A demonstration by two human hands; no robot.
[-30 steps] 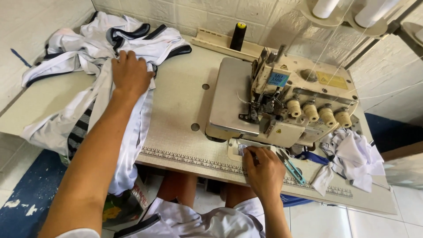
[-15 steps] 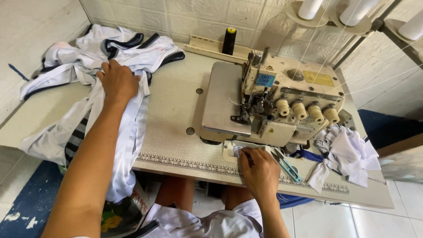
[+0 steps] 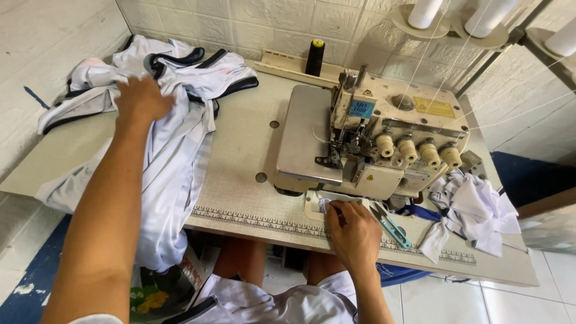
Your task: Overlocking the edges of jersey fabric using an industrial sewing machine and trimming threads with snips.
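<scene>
Pressing flat and open, the left hand (image 3: 141, 99) sits on the white garment pile (image 3: 174, 138) with dark trim, at the table's (image 3: 240, 150) left side. Right hand (image 3: 355, 233) pinches a small white piece (image 3: 327, 203) just in front of the overlock machine (image 3: 372, 141), thread snips (image 3: 393, 225) right beside it.

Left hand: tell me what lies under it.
The left hand rests on a heap of white garments with dark trim, spread over the sewing table and hanging off its front edge. Whatever lies beneath the heap is covered by cloth.
</scene>
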